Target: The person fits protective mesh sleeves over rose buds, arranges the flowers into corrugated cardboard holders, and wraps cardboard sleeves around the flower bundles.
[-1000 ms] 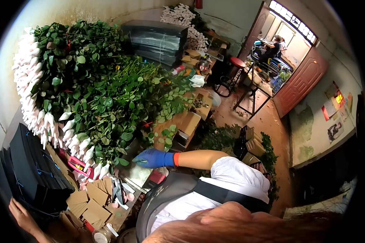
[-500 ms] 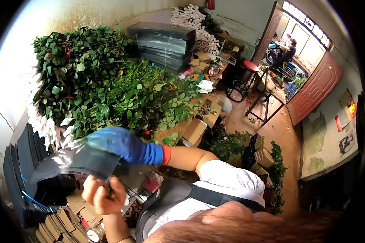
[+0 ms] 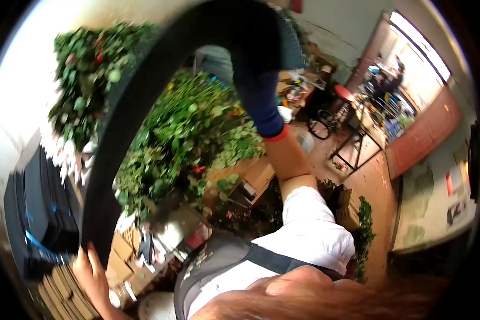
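A long black flexible strip (image 3: 109, 154) arches across the view, over the leafy flower stems. Its lower end is pinched in the fingers of my bare left hand (image 3: 89, 274). At the upper end is my right hand (image 3: 258, 90), in a blue glove with a red cuff, closed on the strip; the glove is dark and blurred, so its separate fingers do not show. Behind the strip lies a big pile of green-leaved stems (image 3: 181, 133), with white-wrapped heads (image 3: 64, 154) along the left side.
Black sheets (image 3: 32, 213) tied with blue cord stand at the left. Below them are flattened cardboard pieces (image 3: 64, 290). A red stool (image 3: 342, 94) and a metal frame (image 3: 357, 144) stand towards the doorway. Another person (image 3: 392, 82) is outside.
My right hand has swung up and away, drawing the black piece out into a long arch. My left hand has moved down and left. The view has shifted slightly.
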Tool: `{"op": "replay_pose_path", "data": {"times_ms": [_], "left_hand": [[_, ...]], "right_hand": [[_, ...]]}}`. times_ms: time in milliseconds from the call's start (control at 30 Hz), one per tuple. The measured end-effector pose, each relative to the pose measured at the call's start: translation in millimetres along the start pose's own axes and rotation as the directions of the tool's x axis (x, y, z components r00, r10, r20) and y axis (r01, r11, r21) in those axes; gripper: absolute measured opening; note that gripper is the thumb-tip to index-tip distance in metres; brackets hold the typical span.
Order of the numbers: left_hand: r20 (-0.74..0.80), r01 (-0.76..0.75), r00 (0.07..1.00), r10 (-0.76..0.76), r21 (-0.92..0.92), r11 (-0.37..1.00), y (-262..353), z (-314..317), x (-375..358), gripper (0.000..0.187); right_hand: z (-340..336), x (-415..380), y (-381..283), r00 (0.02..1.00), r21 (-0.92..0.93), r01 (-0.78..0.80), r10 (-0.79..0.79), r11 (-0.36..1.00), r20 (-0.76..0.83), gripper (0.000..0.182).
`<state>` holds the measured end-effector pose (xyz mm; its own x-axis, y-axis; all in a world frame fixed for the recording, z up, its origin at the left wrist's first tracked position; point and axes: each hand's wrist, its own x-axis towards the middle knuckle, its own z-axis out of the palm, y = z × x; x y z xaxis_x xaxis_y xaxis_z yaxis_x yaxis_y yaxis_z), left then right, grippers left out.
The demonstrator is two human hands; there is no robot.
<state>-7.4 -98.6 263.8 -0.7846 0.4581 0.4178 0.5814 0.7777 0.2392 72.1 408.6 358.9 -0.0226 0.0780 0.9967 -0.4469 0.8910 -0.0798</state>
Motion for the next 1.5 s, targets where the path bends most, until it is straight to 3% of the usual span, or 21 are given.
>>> {"op": "replay_pose_path", "data": {"times_ms": [67,133,167,200,267,367,500,567,667,767,833,867,967,1033,1067,1167,1200,1300,1333,1433,1500], "left_hand": [[0.164,0.213,0.972,-0.169,-0.308,0.927,7.2,19.2,-1.5,0.021],[0.626,0.664,0.745,-0.231,-0.663,0.346,39.1,41.8,-2.1,0.029],[0.790,0.802,0.596,-0.142,-0.592,0.076,71.1,45.0,-2.6,0.043],[0.845,0.880,0.467,0.260,-0.474,-0.038,88.6,46.5,3.4,0.054],[0.761,0.907,0.416,0.498,-0.391,-0.159,114.0,59.5,-10.7,0.063],[0.600,0.899,0.423,0.679,-0.186,-0.395,116.7,92.9,-32.8,0.062],[0.731,0.787,0.332,0.596,0.134,-0.602,87.5,147.6,-71.2,0.051],[0.780,0.764,0.283,0.558,0.168,-0.623,61.1,175.8,-89.7,0.044],[0.869,0.839,0.192,0.456,0.096,-0.536,9.0,211.5,-112.3,0.048],[0.983,0.970,0.064,0.171,-0.102,0.223,-41.4,212.8,-92.9,0.057],[0.836,0.448,0.525,-0.158,-0.113,0.887,-48.5,236.7,-83.9,0.055],[0.790,0.310,0.603,-0.111,-0.104,0.945,-42.9,247.6,-77.7,0.051],[0.739,0.034,0.640,0.209,-0.299,0.954,-8.3,271.9,-42.0,0.053],[0.262,-0.341,0.814,0.518,-0.506,0.792,-10.2,359.7,-76.7,0.074],[0.429,-0.407,0.730,0.532,-0.353,0.842,-7.5,358.8,-81.2,0.087],[0.281,-0.403,0.835,0.474,-0.277,0.873,-25.2,369.7,-95.4,0.095],[0.288,-0.388,0.841,0.458,-0.269,0.881,-24.6,368.4,-95.5,0.096],[0.311,-0.362,0.850,0.425,-0.242,0.901,-22.5,366.5,-96.3,0.099],[0.320,-0.364,0.847,0.425,-0.235,0.901,-21.5,366.6,-95.6,0.099],[0.324,-0.332,0.856,0.402,-0.249,0.910,-22.7,365.8,-98.3,0.100],[0.397,-0.292,0.838,0.373,-0.252,0.923,-19.0,360.8,-94.1,0.099]], "right_hand": [[20.8,13.4,-8.5,0.986,0.130,-0.017,-0.004,0.991,0.164,0.035],[28.4,26.7,-12.0,0.910,0.267,-0.078,-0.040,0.961,0.412,0.033],[37.9,30.5,-17.2,0.824,0.293,-0.120,-0.069,0.949,0.562,0.031],[49.7,37.4,-38.6,0.734,0.254,-0.055,-0.133,0.966,0.666,0.031],[70.5,41.9,-70.7,0.521,0.268,0.141,-0.302,0.953,0.798,0.032],[96.5,15.7,-93.2,0.134,0.254,-0.113,-0.239,0.961,0.962,0.027],[117.9,-78.7,-96.5,-0.109,0.278,0.233,-0.259,0.932,0.960,0.024],[137.4,-141.8,-82.5,-0.160,0.314,0.227,-0.283,0.922,0.946,0.030],[164.8,-231.9,-71.7,-0.169,0.261,0.240,-0.225,0.935,0.960,0.035],[175.7,-258.9,-80.2,-0.111,0.230,0.238,-0.209,0.944,0.972,0.040],[174.1,-264.4,-82.0,-0.072,0.234,0.221,-0.223,0.947,0.972,0.043],[174.0,-266.1,-80.2,-0.055,0.242,0.188,-0.236,0.952,0.970,0.044],[175.5,-270.0,-80.5,-0.049,0.216,0.179,-0.211,0.960,0.976,0.044],[177.0,-265.1,-81.5,-0.059,0.204,0.168,-0.197,0.964,0.979,0.043],[177.7,-261.3,-83.8,-0.064,0.197,0.161,-0.189,0.967,0.980,0.043],[172.2,-218.7,-114.7,0.379,0.234,0.056,-0.237,0.971,0.894,0.044],[159.3,-211.9,-112.1,0.327,0.224,-0.077,-0.188,0.972,0.926,0.052],[149.2,-201.1,-115.5,-0.112,-0.049,-0.450,-0.002,0.892,0.994,0.058],[158.3,-232.3,-103.9,0.163,0.170,-0.112,-0.151,0.979,0.975,0.060],[180.6,-319.7,-93.8,-0.254,-0.126,0.140,0.159,0.982,0.954,0.056],[181.7,-316.7,-88.0,-0.215,-0.155,0.042,0.160,0.987,0.963,0.048]]}}
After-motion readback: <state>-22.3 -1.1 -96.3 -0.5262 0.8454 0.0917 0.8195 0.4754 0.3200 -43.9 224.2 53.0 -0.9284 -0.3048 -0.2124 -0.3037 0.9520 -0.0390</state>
